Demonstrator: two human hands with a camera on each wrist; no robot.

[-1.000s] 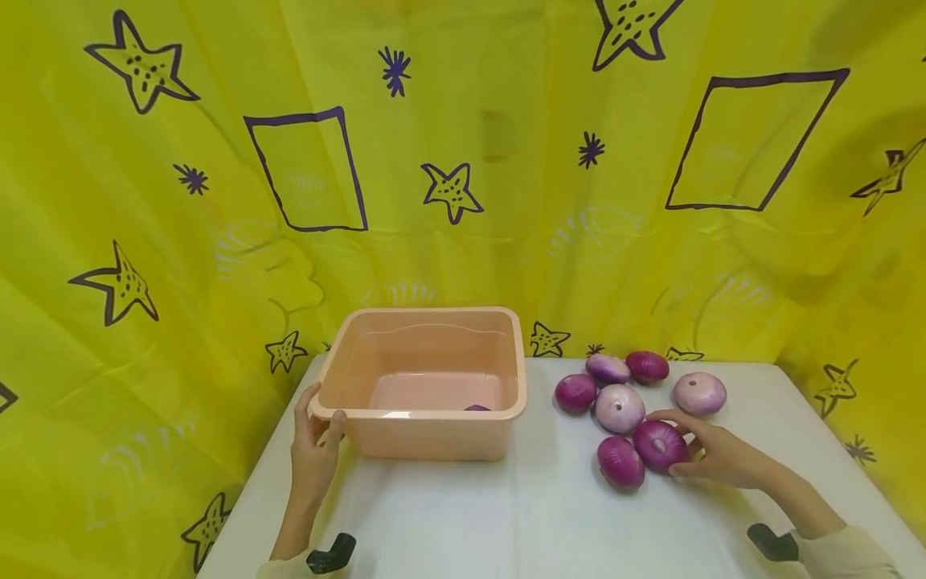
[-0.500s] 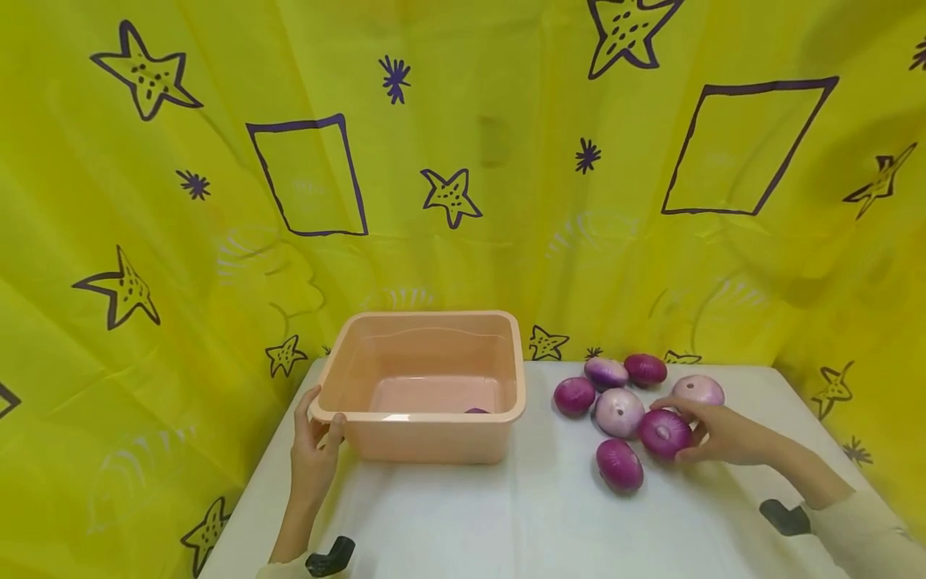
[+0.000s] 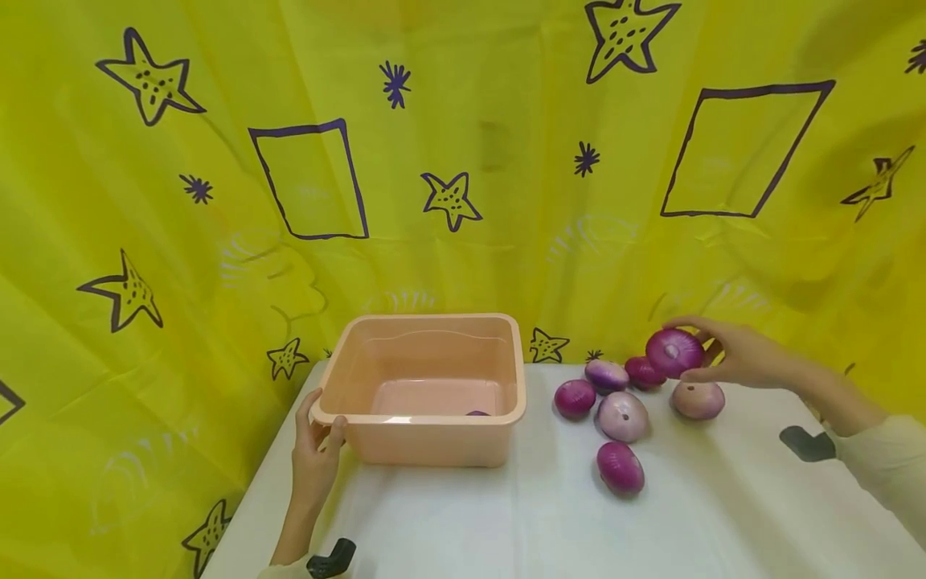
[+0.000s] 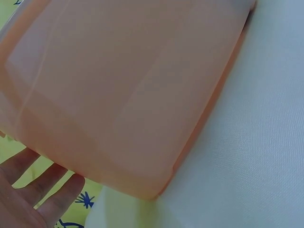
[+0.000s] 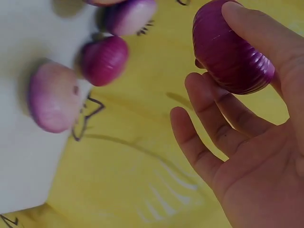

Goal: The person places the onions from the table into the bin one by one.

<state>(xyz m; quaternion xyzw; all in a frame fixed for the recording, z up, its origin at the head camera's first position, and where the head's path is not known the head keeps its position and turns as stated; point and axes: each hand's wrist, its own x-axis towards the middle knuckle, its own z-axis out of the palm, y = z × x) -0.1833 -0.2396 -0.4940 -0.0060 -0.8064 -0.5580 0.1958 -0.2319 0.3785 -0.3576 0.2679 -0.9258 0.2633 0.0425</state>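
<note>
My right hand (image 3: 745,352) pinches a dark purple onion (image 3: 674,352) between thumb and fingers, raised over the back right of the table. The right wrist view shows the held onion (image 5: 232,52) against the thumb, two fingers spread below it. At left, my left hand (image 3: 316,458) grips the near left corner of a peach plastic basin (image 3: 434,441), its thumb at the front rim. Fingers (image 4: 59,192) reach along the basin's wall in the left wrist view. A bit of purple (image 3: 477,413) shows inside the basin, mostly hidden by the front rim.
Several onions lie on the white table (image 3: 564,523) right of the basin: a pale onion (image 3: 623,416), a purple onion (image 3: 620,468) nearest me, and another pale onion (image 3: 698,400) below the raised hand. A yellow patterned curtain (image 3: 463,265) hangs behind the table.
My right hand has lifted the purple onion off the table, moving it up and away toward the curtain. The pale onion beside it has turned slightly. My left hand stays on the basin.
</note>
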